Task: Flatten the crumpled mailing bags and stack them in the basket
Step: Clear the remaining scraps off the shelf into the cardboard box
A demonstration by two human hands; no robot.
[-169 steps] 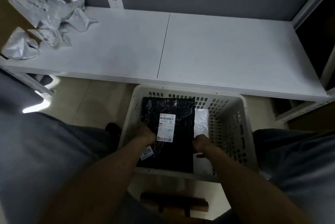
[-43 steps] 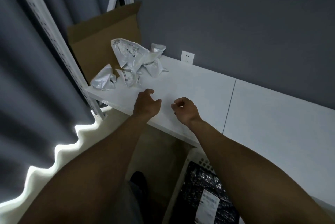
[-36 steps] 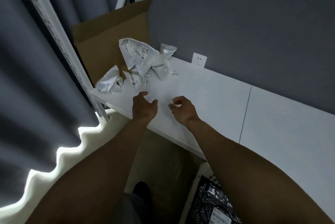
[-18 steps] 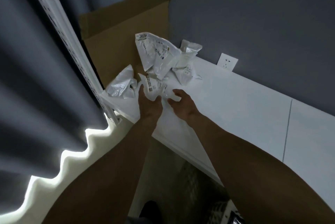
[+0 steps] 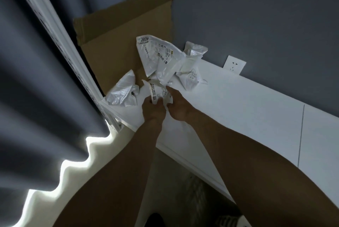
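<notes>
Both hands hold one crumpled bag [image 5: 157,92]. The left hand [image 5: 153,110] curls its fingers round it, and the right hand [image 5: 177,110] pinches its side. The bag is at the left end of the white shelf [image 5: 238,109], just by other bags [image 5: 158,59] and cardboard [image 5: 119,43].

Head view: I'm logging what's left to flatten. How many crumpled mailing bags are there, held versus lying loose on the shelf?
Held bag, gripped by left hand and right hand: 1
Loose bags on the shelf: 4
Total: 5
</notes>
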